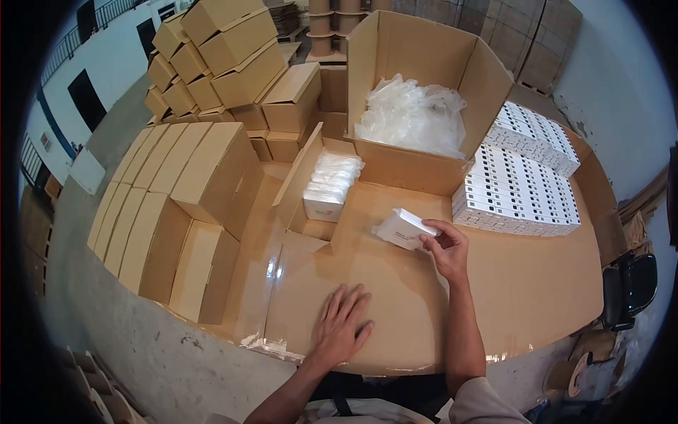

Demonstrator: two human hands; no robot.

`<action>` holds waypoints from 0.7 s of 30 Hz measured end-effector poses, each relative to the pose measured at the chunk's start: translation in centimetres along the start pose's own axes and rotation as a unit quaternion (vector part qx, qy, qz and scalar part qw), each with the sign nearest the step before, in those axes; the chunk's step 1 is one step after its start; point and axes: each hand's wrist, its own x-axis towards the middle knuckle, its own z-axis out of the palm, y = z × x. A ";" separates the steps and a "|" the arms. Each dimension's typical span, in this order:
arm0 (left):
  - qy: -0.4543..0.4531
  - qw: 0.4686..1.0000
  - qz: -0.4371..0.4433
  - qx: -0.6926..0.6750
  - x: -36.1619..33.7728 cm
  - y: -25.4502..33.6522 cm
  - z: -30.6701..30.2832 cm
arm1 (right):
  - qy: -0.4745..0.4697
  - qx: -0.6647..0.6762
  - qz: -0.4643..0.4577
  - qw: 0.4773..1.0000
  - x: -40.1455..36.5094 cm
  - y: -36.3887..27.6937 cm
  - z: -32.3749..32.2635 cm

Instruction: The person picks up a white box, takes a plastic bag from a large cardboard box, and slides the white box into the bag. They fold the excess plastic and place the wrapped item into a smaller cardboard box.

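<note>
My right hand [447, 247] pinches the right end of a small white box [404, 227], which has a clear plastic bag around its left part. Palm down, my left hand [343, 324] rests on the cardboard-covered table [395, 311] with its fingers spread and nothing in them. Between and beyond the hands, an open brown carton [302, 185] holds a row of bagged white boxes [328, 185]. To the right of the held box, many white boxes [519, 191] are stacked in rows.
A large open carton [424, 166] full of clear plastic bags [409, 116] stands at the back. Closed brown cartons [169, 162] line the left side, with more piled behind them [236, 56]. A black chair [628, 290] is at the right edge.
</note>
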 end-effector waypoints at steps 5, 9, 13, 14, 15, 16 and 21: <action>-0.020 1.000 -0.024 0.001 -1.7 -0.2 -0.1 | 0.002 0.040 -0.057 0.998 1.3 -1.0 4.1; -0.028 0.999 -0.026 0.000 -1.5 -0.2 -0.5 | -0.020 0.076 -0.097 0.992 2.7 -2.8 7.8; -0.021 1.000 -0.019 -0.013 -1.5 -0.6 -0.5 | -0.060 0.060 -0.137 0.987 4.3 -3.6 11.0; -0.021 0.999 -0.020 -0.018 -1.4 -0.5 -0.7 | -0.076 0.052 -0.130 0.987 4.6 -3.5 11.5; -0.020 0.999 -0.021 -0.023 -1.4 -0.5 -0.8 | -0.093 0.045 -0.123 0.987 4.8 -3.3 12.0; -0.019 0.999 -0.019 -0.025 -1.5 -0.6 -0.7 | -0.109 0.037 -0.116 0.987 4.9 -3.1 12.3; -0.010 0.999 -0.012 -0.037 -1.6 -1.0 -0.7 | -0.140 -0.076 -0.137 0.978 5.2 -3.0 12.9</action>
